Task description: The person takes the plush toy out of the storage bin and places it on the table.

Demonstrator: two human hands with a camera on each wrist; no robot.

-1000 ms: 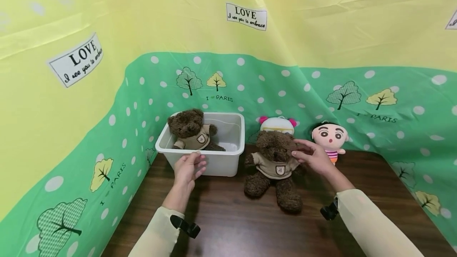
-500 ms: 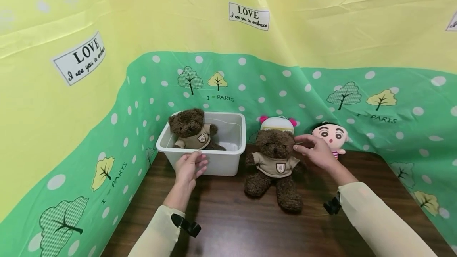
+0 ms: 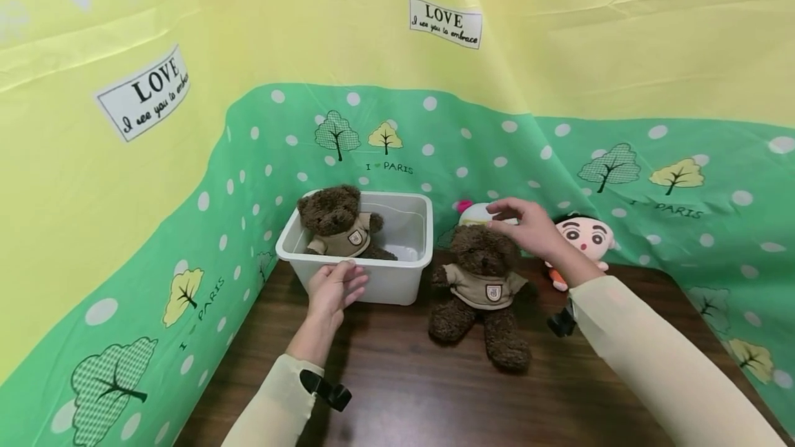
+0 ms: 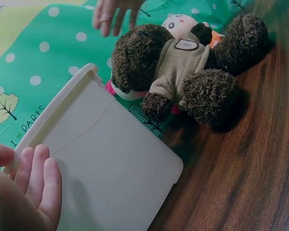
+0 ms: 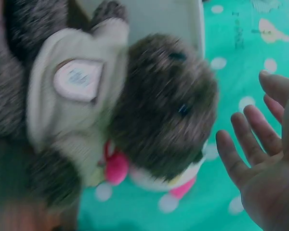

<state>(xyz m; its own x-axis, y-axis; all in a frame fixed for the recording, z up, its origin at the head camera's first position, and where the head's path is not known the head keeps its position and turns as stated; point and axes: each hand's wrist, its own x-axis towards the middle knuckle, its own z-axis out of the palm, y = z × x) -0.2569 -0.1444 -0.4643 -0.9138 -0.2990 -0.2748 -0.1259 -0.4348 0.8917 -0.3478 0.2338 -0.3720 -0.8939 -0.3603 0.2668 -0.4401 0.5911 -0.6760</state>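
In the head view my left hand [image 3: 329,295] grips the front rim of a light grey plastic bin [image 3: 391,285], thumb over the edge and fingers against the outside. A brown teddy bear [image 3: 338,236] in a tan shirt sits inside the bin, leaning left. My right hand [image 3: 537,230] hovers by the top of a second brown teddy bear [image 3: 481,288], which sits upright on the table right of the bin. In the right wrist view its fingers [image 5: 253,137] are spread, with a gap between them and this bear's head.
A white plush toy [image 3: 475,215] with pink ends is partly hidden behind the second bear. A doll plush with dark hair [image 3: 586,239] leans at the back right. The brown wooden table [image 3: 410,378] meets a yellow and green printed cloth [image 3: 348,130] behind and at the sides.
My right hand has left the side of the second bear's head and moved up and left over its top. The left hand stays on the bin rim; the bears have not visibly shifted.
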